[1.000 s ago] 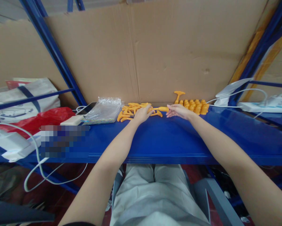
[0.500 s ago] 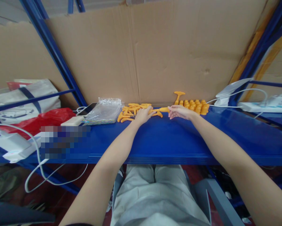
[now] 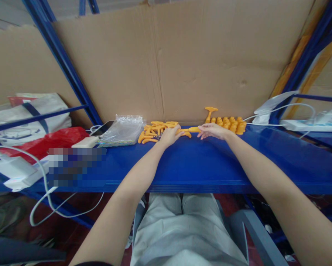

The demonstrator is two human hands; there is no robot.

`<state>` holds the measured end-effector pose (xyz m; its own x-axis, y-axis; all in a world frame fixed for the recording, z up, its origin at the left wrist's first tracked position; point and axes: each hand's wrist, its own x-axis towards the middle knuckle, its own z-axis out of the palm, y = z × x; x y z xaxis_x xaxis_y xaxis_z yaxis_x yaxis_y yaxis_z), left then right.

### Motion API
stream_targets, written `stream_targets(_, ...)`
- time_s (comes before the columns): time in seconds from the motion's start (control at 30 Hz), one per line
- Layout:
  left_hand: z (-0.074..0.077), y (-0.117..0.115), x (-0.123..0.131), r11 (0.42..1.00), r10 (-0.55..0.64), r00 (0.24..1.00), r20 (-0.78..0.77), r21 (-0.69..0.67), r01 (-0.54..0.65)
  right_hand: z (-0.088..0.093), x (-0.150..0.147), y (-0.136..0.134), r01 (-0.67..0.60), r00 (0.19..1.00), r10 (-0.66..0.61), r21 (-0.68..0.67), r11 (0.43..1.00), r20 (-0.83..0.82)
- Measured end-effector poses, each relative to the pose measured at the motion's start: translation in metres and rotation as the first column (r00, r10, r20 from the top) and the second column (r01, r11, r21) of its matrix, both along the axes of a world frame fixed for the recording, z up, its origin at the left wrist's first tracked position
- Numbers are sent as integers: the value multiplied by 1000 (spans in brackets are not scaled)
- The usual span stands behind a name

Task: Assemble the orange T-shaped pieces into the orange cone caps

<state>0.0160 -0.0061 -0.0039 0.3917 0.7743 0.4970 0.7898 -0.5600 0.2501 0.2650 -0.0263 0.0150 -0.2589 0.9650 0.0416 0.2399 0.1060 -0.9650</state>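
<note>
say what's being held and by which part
A slim yellow piece, held at both ends: the left hand has its left end, the right hand its right. Whether it is one part or two joined is unclear.

Through the head camera I see the left hand [image 3: 170, 135] and the right hand [image 3: 213, 131] toward the far side of the blue table [image 3: 204, 162], pinching a slim orange piece [image 3: 193, 129] between them, one at each end. By the left hand I have a loose pile of orange handles [image 3: 157, 128], with clear plastic bags [image 3: 124, 130] farther left. Just right stand rows of orange bodies [image 3: 233, 125], a T-topped piece [image 3: 211, 114] upright at their far left.
</note>
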Motion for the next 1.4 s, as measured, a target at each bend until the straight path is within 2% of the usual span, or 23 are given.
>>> stream_targets(0.17,0,-1,1,999,-6,1000,0,43,6,1,-7,2,33,999,-31,-90,995,33)
stream_targets(0.37,2,-3,2,999,39,999,-24,29,-38,5,-6,-1,50,993,-32,-161,986,113)
stream_targets(0.53,2,-4,3,998,52,998,-30,22,-51,1,4,-1,-20,999,20,-24,1000,30)
stream_targets(0.67,2,-4,2,998,54,998,-37,29,-53,-2,5,1,7,1000,-7,63,998,-12)
stream_targets(1.03,1,-2,3,997,56,996,-65,60,-52,2,-7,-1,78,997,-78,-21,997,-9)
stream_targets(1.4,3,-4,3,998,47,996,-76,47,-43,1,3,-1,-7,1000,8,32,999,-18)
